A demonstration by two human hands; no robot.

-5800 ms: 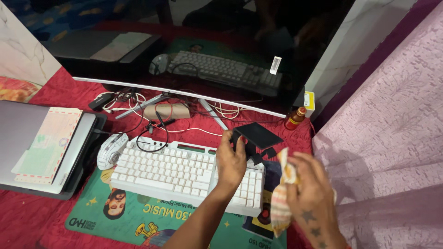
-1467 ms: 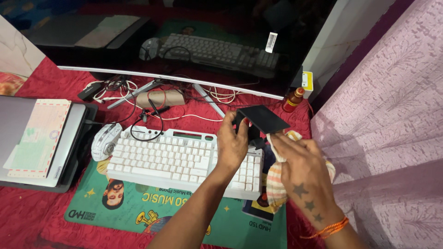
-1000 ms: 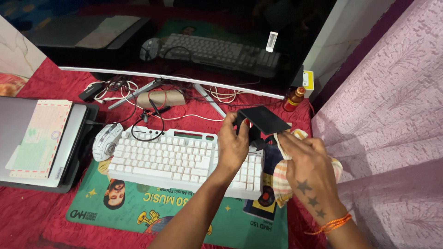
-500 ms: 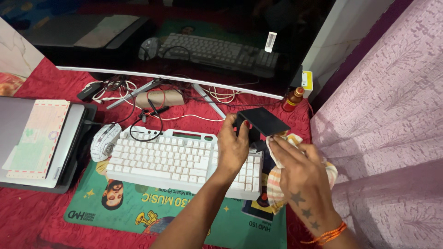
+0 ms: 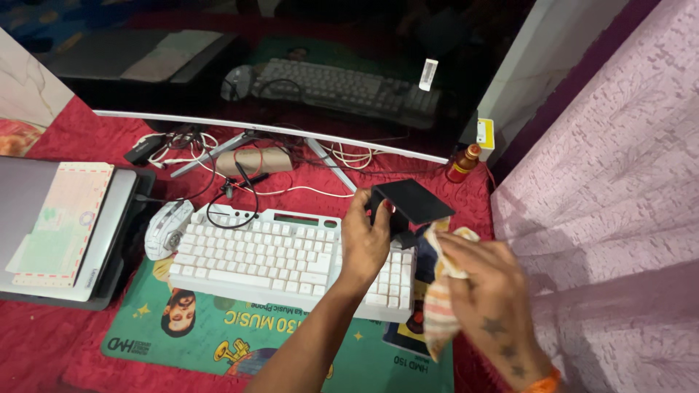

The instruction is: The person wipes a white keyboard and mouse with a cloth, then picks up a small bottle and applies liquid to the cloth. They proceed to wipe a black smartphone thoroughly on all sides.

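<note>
My left hand point(image 5: 366, 240) grips a small black stand point(image 5: 409, 204) with a flat tilted top, holding it just above the right end of the white keyboard point(image 5: 277, 258). My right hand point(image 5: 484, 291) holds a crumpled striped cloth point(image 5: 439, 306) and presses its upper edge against the lower side of the black stand. Both hands hover over the right part of the green desk mat point(image 5: 247, 338).
A curved dark monitor point(image 5: 291, 65) stands behind on a red tablecloth point(image 5: 44, 349). A white mouse point(image 5: 167, 227) and tangled cables point(image 5: 233, 193) lie left of the keyboard. A closed laptop with an envelope point(image 5: 62, 222) is far left; a small red bottle point(image 5: 462, 164) and pink curtain point(image 5: 611, 196) right.
My right hand with the cloth has moved up and left to touch the black stand. My left hand has lifted the stand a little and keeps holding it.
</note>
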